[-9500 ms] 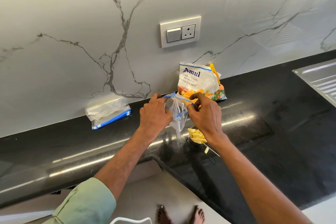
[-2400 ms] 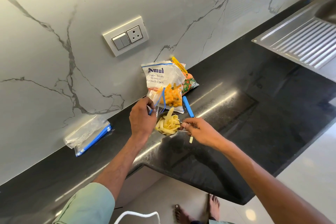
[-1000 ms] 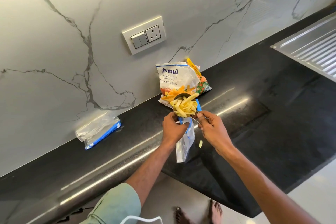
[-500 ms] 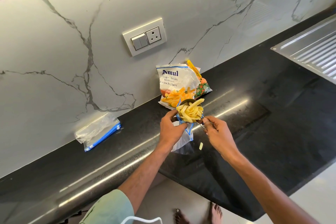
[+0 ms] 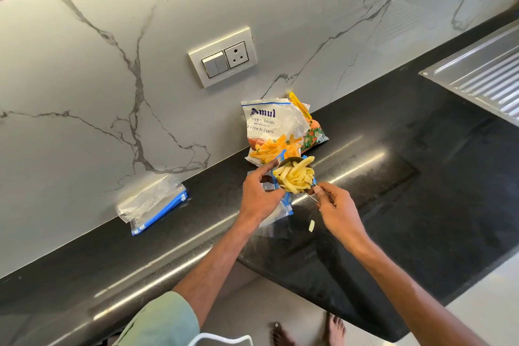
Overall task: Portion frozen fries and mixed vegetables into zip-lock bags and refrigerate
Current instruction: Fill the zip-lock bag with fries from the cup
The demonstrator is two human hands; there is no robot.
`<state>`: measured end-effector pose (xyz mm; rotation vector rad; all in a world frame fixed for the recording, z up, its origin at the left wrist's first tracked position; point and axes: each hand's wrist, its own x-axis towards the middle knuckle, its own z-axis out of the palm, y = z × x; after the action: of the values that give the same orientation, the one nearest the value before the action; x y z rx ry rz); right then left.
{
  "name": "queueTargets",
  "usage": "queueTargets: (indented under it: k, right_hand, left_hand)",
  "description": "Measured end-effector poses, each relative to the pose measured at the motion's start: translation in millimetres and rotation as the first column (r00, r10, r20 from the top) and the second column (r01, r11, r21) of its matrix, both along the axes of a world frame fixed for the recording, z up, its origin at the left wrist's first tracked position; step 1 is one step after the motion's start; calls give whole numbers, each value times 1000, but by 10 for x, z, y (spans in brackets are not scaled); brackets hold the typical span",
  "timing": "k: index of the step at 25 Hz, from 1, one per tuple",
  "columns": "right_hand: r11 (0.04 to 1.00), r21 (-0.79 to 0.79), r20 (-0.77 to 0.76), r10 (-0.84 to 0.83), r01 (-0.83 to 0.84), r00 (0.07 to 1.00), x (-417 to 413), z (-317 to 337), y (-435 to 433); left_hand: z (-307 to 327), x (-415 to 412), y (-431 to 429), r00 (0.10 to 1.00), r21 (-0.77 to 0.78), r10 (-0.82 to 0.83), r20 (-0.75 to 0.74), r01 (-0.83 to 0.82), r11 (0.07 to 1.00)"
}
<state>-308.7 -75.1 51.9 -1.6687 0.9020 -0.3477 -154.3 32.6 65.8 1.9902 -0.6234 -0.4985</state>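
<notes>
Fingers [image 5: 266, 173] of the left hand [image 5: 259, 199] curl round the blue-edged mouth of a clear zip-lock bag [image 5: 276, 218], thumb and forefinger pinching it, while the bag's body sags below the wrist over the black counter [image 5: 421, 205]. Right at that mouth is a small metal cup [image 5: 287, 162] heaped with pale fries [image 5: 295, 178]. The right hand [image 5: 338, 212] pinches its thin handle between thumb and fingertips, the other fingers folded loosely beneath. Just behind the cup, leaning on the marble wall [image 5: 112, 70], stands the crumpled fries packet [image 5: 268, 132], and tucked behind its right side is the vegetable packet [image 5: 314, 136], a yellow strip at its top. One loose fry [image 5: 311, 225] lies on the counter between the bag and the right wrist. Well off to the left, against the wall, lies a flat stack of spare bags [image 5: 154, 202] with blue zips. A switch plate [image 5: 223, 57] with a socket is set in the wall above the packets, and a ribbed steel drainboard [image 5: 483, 76] is cut off at the far right. The left hand and the cup cover most of the bag's opening, so I cannot tell how wide it gapes or whether any fries lie inside. The cup hides the fries packet's lower edge, and most of the vegetable packet is covered. A pale green sleeve [image 5: 160, 323] and bare feet [image 5: 335, 326] are cut off at the bottom.
</notes>
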Motion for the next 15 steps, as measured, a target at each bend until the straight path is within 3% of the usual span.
queueTargets:
  k: [7, 15]
  right_hand:
    - [995, -94, -76, 28, -35, 997, -10, 49, 32]
    - [996, 55, -41, 70, -68, 997, -50, 13, -51]
  left_hand:
    - [51, 20, -55, 985, -6, -10, 175, 12, 1000]
    - [7, 37, -44, 954, 45, 82, 288, -99, 994]
